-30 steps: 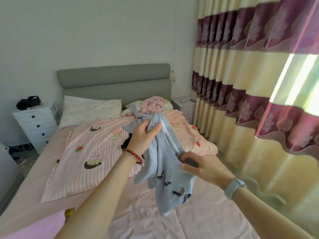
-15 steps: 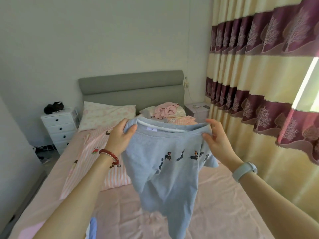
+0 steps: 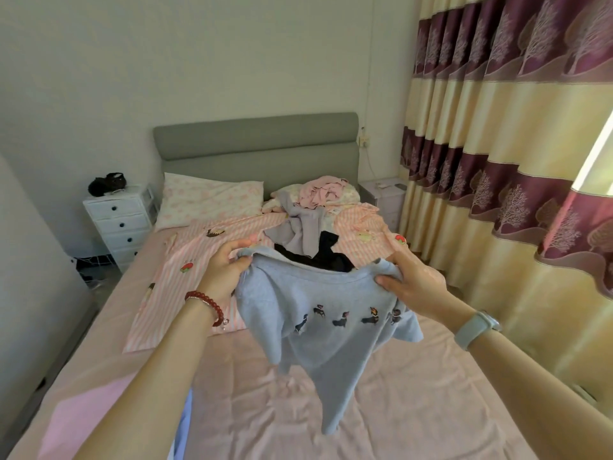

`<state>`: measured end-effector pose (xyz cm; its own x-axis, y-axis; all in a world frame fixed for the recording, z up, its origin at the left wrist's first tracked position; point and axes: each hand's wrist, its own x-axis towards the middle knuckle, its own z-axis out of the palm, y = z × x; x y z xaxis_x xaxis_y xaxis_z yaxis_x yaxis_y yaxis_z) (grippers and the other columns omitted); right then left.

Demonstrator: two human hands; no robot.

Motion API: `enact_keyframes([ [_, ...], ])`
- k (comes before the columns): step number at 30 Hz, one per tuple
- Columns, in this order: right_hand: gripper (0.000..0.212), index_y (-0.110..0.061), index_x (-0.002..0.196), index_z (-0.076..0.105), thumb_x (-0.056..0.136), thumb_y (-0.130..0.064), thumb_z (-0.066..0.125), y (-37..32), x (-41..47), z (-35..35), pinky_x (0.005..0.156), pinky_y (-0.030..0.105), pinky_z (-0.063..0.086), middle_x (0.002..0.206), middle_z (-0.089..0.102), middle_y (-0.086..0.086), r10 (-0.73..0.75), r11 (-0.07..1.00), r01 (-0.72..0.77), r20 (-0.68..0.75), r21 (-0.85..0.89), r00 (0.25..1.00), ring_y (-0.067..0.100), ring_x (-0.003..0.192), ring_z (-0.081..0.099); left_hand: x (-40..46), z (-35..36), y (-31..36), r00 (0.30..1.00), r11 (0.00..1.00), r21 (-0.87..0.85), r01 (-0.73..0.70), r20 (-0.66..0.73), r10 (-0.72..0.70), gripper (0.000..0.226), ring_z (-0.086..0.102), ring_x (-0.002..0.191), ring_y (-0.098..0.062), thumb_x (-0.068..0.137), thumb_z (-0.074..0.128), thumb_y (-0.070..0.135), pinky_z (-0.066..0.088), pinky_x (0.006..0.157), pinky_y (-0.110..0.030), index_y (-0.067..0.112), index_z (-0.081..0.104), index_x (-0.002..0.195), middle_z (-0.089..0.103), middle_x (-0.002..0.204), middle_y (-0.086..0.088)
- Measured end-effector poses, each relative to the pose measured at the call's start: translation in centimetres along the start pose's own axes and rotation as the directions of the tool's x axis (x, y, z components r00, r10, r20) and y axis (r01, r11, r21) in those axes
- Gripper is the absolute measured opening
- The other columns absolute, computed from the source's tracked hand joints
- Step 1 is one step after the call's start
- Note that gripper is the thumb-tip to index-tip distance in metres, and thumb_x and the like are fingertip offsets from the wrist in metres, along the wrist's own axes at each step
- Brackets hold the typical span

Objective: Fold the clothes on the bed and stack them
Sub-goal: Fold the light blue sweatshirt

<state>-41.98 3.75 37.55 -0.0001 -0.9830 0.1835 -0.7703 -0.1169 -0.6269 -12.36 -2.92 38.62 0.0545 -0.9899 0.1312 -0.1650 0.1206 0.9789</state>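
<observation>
Two hands: our left hand (image 3: 225, 273) and right hand (image 3: 411, 287) grip the shirt (image 3: 318, 313) at its top edge | hem hangs above bare sheet (image 3: 414, 410) | clothes pile (image 3: 308, 234) beyond.

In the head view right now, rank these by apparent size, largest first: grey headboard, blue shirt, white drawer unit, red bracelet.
1. Grey headboard and blue shirt: alike, and the shirt is nearer, so unranked.
2. White drawer unit.
3. Red bracelet.

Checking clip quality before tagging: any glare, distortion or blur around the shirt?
Head view: strong glare at the curtain gap on the right; wide-angle bending of walls and curtain; light blue shirt and both hands, left and right, evenly lit, reasonably sharp.
</observation>
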Motion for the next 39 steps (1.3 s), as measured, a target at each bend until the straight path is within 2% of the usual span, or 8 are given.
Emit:
enact_keyframes([
  [7, 0.052, -0.011, 0.132, 0.042, 0.086, -0.023, 0.064, 0.4, -1.1, 0.1, 0.085, 0.013, 0.030, 0.117, 0.045, -0.003, 0.017, 0.991, -0.038, 0.167, 0.127, 0.986, 0.009, 0.109, 0.043, -0.2, 0.5, 0.0, 0.988, 0.973, 0.177, -0.151, -0.003, 0.153, 0.014, 0.043, 0.072, -0.001, 0.094, 0.046, 0.004, 0.036, 0.064, -0.005, 0.011, 0.050, 0.082, 0.046, 0.079, 0.007],
  [12, 0.032, 0.007, 0.087, 0.057, 0.092, -0.024, 0.056, 1.2, -1.8, 0.4, 0.070, 0.028, 0.038, 0.078, 0.052, 0.012, 0.051, 0.994, -0.077, 0.282, 0.083, 0.958, 0.020, 0.076, 0.047, -1.2, -0.5, -0.2, 0.943, 0.859, 0.391, -0.331, 0.175, 0.283, 0.020, 0.054, 0.068, -0.007, 0.093, 0.050, 0.006, 0.037, 0.062, -0.013, 0.009, 0.059, 0.075, 0.057, 0.070, -0.005],
  [17, 0.018, -0.025, 0.074, 0.048, 0.092, -0.023, 0.054, 3.1, -3.2, 1.8, 0.063, 0.030, 0.037, 0.067, 0.048, 0.002, 0.074, 0.997, -0.073, -0.013, 0.028, 0.997, 0.021, 0.063, 0.044, -3.0, -2.1, -2.0, 0.948, 0.802, 0.512, -0.308, 0.239, 0.212, 0.029, 0.049, 0.074, -0.009, 0.080, 0.071, 0.025, 0.038, 0.064, -0.017, 0.018, 0.047, 0.097, 0.050, 0.084, 0.006],
  [22, 0.014, 0.002, 0.098, 0.051, 0.095, -0.011, 0.047, 1.9, -5.8, 3.9, 0.058, 0.031, 0.032, 0.078, 0.056, 0.016, 0.178, 0.982, -0.153, -0.263, 0.114, 0.948, 0.028, 0.070, 0.049, -6.0, -2.6, -5.3, 0.883, 0.604, 0.675, -0.423, 0.458, 0.107, 0.055, 0.049, 0.083, -0.010, 0.065, 0.082, 0.036, 0.035, 0.064, -0.028, 0.028, 0.044, 0.104, 0.040, 0.105, 0.013],
  [27, 0.017, 0.000, 0.105, 0.049, 0.097, -0.014, 0.043, 0.6, -8.3, 4.9, 0.052, 0.022, 0.026, 0.083, 0.053, 0.012, 0.142, 0.990, -0.133, -0.263, 0.052, 0.954, 0.021, 0.067, 0.045, -7.3, -2.4, -8.8, 0.904, 0.611, 0.677, -0.411, 0.389, 0.176, 0.035, 0.055, 0.088, -0.019, 0.085, 0.061, 0.008, 0.037, 0.069, -0.026, 0.016, 0.060, 0.119, 0.045, 0.122, 0.002],
  [32, 0.027, 0.006, 0.121, 0.046, 0.096, 0.000, 0.042, 0.3, -9.2, 5.1, 0.075, -0.005, 0.024, 0.106, 0.044, 0.004, 0.060, 0.998, -0.059, -0.142, 0.005, 0.988, 0.011, 0.094, 0.041, -6.2, -2.4, -10.1, 0.923, 0.420, 0.833, -0.359, 0.385, 0.025, 0.056, 0.040, 0.115, -0.030, 0.095, 0.049, 0.016, 0.039, 0.091, -0.041, 0.024, 0.027, 0.146, 0.035, 0.130, -0.012],
  [35, 0.010, -0.005, 0.095, 0.053, 0.093, 0.002, 0.046, 1.6, -9.2, 6.2, 0.082, 0.020, 0.032, 0.097, 0.044, 0.006, 0.131, 0.989, -0.135, -0.060, -0.060, 0.990, 0.022, 0.092, 0.045, -5.6, -2.4, -10.0, 0.936, 0.602, 0.759, -0.247, 0.348, -0.054, 0.044, 0.049, 0.109, -0.026, 0.096, 0.041, 0.009, 0.039, 0.089, -0.030, 0.018, 0.042, 0.139, 0.047, 0.119, -0.009],
  [39, 0.033, -0.024, 0.069, 0.034, 0.092, -0.006, 0.049, 3.2, -10.2, 7.1, 0.068, 0.034, 0.032, 0.073, 0.038, -0.006, 0.238, 0.966, -0.251, -0.169, -0.061, 0.956, 0.027, 0.076, 0.046, -6.3, -2.0, -9.7, 0.969, 0.921, 0.380, -0.092, 0.247, -0.005, 0.031, 0.059, 0.091, -0.018, 0.088, 0.042, -0.008, 0.046, 0.077, -0.020, 0.011, 0.066, 0.095, 0.065, 0.089, 0.000],
])
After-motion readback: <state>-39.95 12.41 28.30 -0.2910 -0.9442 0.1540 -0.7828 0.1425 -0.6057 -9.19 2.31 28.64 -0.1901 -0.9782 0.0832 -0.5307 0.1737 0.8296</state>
